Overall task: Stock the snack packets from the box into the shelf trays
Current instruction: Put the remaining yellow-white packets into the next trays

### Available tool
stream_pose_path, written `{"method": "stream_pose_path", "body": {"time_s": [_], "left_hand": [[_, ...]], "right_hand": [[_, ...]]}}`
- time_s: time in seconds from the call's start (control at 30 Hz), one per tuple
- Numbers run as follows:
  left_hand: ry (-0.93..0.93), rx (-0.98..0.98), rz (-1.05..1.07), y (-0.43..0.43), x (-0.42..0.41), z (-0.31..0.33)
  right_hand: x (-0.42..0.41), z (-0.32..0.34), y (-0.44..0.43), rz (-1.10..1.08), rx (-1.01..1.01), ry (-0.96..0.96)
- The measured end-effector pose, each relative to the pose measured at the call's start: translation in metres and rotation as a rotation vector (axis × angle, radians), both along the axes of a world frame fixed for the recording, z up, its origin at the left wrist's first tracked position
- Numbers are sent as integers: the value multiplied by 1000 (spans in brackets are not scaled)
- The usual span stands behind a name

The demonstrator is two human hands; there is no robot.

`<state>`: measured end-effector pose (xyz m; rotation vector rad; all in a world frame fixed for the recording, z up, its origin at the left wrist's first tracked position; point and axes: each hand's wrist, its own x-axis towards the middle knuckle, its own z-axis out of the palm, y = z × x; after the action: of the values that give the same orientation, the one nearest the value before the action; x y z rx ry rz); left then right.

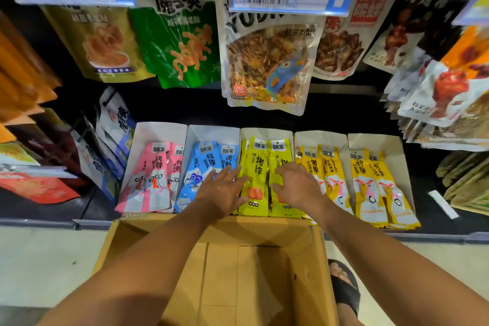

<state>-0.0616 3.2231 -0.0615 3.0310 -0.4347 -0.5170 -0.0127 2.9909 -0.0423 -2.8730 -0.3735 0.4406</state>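
Box (264, 272) seemingly empty, the left hand (219, 193) and right hand (299, 188) are smoothing the stocked lime packets (258, 167) with open fingers (227, 173).

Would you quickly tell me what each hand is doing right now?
Left hand: open, flat across the blue packets and lime packets.
Right hand: open, flat on the lime packets, holding nothing.

Just behind the one cardboard box (264, 233) stand five white trays (211, 133): one of pink packets (156, 174), one of blue packets (203, 164), one of lime packets (258, 167), two of yellow packets (330, 174).
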Motion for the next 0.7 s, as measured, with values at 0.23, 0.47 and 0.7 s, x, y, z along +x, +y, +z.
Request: {"method": "stream_pose_path", "body": {"time_s": [0.23, 0.47, 0.7], "left_hand": [[16, 29, 86, 75, -31, 17], [115, 7, 146, 112, -57, 3], [205, -96, 215, 114, -58, -5]], "right_hand": [[3, 39, 51, 91, -65, -14], [-8, 25, 107, 67, 28, 128], [-18, -22, 144, 106, -15, 128]]}}
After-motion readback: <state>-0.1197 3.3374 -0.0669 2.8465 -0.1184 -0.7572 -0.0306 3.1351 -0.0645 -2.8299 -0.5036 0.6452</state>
